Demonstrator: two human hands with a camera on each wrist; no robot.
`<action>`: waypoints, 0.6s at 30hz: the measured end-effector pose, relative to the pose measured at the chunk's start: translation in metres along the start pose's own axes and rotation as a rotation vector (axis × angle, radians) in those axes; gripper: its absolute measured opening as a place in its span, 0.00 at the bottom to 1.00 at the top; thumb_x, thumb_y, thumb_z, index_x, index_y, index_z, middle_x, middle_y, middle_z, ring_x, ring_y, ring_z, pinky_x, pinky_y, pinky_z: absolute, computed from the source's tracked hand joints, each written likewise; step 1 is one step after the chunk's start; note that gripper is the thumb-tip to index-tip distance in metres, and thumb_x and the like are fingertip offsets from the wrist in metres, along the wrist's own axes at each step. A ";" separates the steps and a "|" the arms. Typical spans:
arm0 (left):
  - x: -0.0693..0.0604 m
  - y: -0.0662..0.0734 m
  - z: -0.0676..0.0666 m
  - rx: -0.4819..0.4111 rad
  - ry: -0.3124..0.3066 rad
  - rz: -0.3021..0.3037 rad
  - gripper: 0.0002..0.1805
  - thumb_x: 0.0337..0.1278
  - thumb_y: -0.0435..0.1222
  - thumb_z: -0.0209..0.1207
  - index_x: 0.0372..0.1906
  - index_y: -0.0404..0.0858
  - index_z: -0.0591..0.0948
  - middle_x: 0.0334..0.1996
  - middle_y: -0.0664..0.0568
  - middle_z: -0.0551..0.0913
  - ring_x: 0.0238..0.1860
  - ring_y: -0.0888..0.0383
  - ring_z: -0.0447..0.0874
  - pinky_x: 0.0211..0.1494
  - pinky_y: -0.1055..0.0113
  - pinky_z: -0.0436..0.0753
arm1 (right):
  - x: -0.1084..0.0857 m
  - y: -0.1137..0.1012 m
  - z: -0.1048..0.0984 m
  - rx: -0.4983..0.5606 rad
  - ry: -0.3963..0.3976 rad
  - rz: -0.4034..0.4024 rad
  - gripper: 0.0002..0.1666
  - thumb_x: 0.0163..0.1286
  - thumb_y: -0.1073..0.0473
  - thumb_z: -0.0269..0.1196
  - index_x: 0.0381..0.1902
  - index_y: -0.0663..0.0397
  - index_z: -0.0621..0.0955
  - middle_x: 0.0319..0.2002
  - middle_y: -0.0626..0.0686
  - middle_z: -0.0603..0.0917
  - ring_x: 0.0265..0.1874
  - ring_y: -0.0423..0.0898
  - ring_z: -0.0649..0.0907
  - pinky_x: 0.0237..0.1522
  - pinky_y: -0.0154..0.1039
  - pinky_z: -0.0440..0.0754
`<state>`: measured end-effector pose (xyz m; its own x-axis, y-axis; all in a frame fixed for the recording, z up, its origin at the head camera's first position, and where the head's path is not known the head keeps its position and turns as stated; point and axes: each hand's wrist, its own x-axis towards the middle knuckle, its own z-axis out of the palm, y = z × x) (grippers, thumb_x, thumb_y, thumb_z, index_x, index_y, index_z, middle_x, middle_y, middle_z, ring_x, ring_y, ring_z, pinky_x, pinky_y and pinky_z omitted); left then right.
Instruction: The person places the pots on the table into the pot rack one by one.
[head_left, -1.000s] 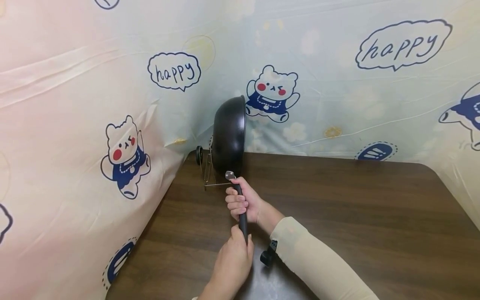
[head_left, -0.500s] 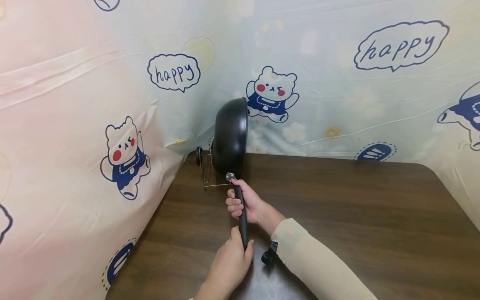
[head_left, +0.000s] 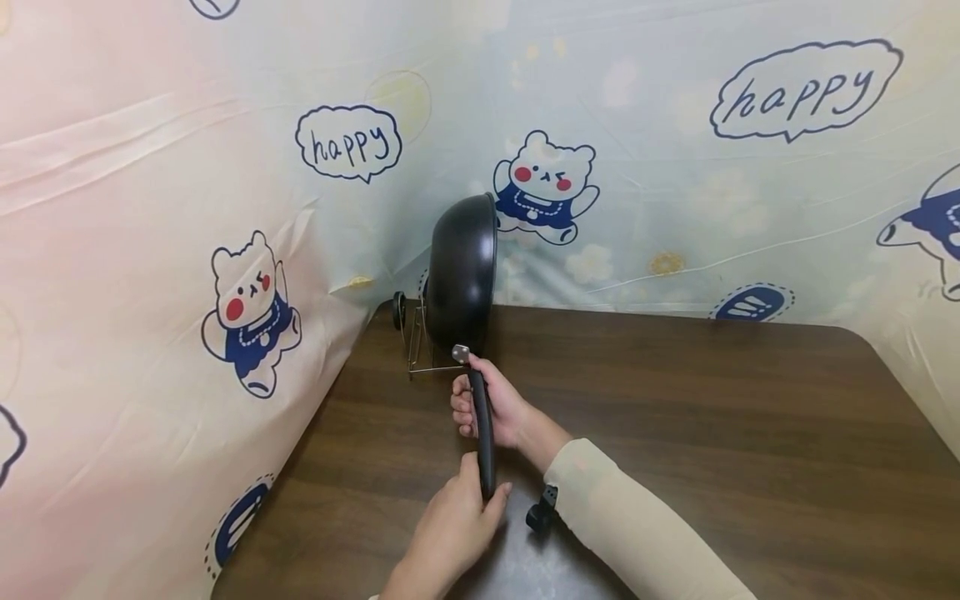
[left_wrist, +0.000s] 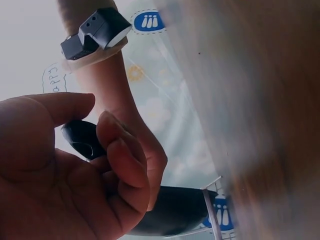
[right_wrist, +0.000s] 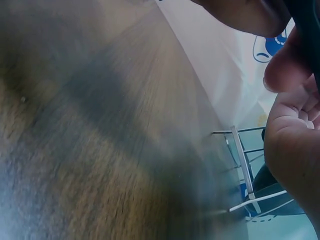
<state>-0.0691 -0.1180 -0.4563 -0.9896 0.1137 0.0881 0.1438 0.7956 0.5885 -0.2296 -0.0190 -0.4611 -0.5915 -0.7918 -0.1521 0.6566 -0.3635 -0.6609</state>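
A black wok [head_left: 461, 267] stands on its side in a wire rack [head_left: 435, 369] at the table's back left corner. Its long black handle [head_left: 482, 433] points toward me. My right hand [head_left: 504, 404] holds the handle near its metal joint, fingers loosely curled round it and thumb along the top. At the near end of the handle is my left hand [head_left: 453, 517], its thumb raised a little off the side. The left wrist view shows the handle's end [left_wrist: 82, 140] between the thumb and curled fingers of that hand. The wok's inside is hidden.
A round black knob [head_left: 398, 310] shows at the rack's left side. Printed cloth [head_left: 660, 183] hangs along the left and back of the brown wooden table [head_left: 675, 417]. A small black camera [head_left: 542, 510] is strapped at my right wrist.
The wok has tipped slightly to the right. My left hand has slid down toward the handle's end, its thumb moving outward. The right hand's fingers have loosened a little.
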 end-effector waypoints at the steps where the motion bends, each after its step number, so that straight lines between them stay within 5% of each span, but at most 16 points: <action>1: 0.000 0.000 -0.001 0.002 0.001 0.005 0.20 0.63 0.50 0.62 0.43 0.41 0.70 0.17 0.61 0.71 0.18 0.63 0.69 0.21 0.64 0.68 | -0.001 0.000 0.000 -0.009 0.003 -0.004 0.30 0.70 0.29 0.46 0.32 0.49 0.72 0.19 0.46 0.67 0.17 0.41 0.69 0.24 0.35 0.71; 14: -0.002 -0.007 -0.009 -0.108 -0.103 0.013 0.27 0.64 0.59 0.58 0.51 0.41 0.71 0.18 0.62 0.73 0.16 0.67 0.71 0.21 0.68 0.70 | -0.009 0.001 -0.018 -0.033 0.050 -0.049 0.30 0.71 0.33 0.46 0.35 0.55 0.75 0.31 0.54 0.82 0.29 0.49 0.80 0.42 0.46 0.80; 18: -0.002 -0.010 -0.013 -0.121 -0.125 0.011 0.30 0.63 0.59 0.58 0.57 0.41 0.71 0.20 0.63 0.74 0.17 0.67 0.71 0.20 0.69 0.71 | -0.014 0.002 -0.028 -0.047 0.078 -0.076 0.32 0.71 0.34 0.47 0.43 0.59 0.73 0.37 0.58 0.84 0.36 0.53 0.81 0.47 0.49 0.80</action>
<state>-0.0690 -0.1343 -0.4522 -0.9796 0.2008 -0.0010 0.1463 0.7170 0.6815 -0.2331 0.0045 -0.4808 -0.6745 -0.7216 -0.1561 0.5871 -0.3960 -0.7060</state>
